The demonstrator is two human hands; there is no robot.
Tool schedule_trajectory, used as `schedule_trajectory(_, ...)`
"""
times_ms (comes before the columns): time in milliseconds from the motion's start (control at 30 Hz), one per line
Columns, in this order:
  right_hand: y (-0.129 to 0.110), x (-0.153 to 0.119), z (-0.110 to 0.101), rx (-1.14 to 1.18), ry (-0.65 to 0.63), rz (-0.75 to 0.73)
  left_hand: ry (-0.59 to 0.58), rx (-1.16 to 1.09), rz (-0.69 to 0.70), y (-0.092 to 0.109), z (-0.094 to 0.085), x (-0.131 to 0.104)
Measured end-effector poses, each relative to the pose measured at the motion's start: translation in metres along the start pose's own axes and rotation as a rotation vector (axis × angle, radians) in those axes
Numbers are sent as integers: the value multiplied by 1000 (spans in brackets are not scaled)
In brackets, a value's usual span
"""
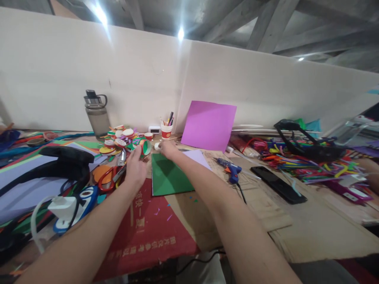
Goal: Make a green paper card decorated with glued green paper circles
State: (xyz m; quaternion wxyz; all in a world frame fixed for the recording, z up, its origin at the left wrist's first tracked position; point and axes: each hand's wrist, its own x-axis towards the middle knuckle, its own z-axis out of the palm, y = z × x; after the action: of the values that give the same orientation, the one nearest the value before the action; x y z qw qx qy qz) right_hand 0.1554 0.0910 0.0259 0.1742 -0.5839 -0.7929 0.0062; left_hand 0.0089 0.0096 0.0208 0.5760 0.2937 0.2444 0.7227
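Observation:
My left hand [136, 167] is closed round a small paper cup [146, 147] with green on it, its open end tilted toward the right. My right hand [168, 150] reaches in from the other side, fingers pinched at a small white disc [157, 146]; its fingertips are partly hidden. Below the hands lies a green sheet of paper [168, 177], with a pale lilac sheet [199, 157] beside it under my right forearm. A pile of cut paper-cup pieces [120, 138] stands just left of the cup. Red-handled scissors [108, 179] lie near my left wrist.
A water bottle [96, 114], a cup of pens [166, 131] and a leaning purple sheet [209, 125] stand at the back. To the right are a blue glue gun [232, 170], a black phone [278, 184] and colourful pipe cleaners [308, 167]. A power strip [85, 203] sits left.

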Motion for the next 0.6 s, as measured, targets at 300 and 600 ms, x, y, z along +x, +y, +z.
schedule_trajectory(300,17,-52,-35,206,72,0,-377,791,66,1,1,-4)
schedule_trajectory(600,20,-130,-62,506,181,245,-1059,1349,62,30,5,-12)
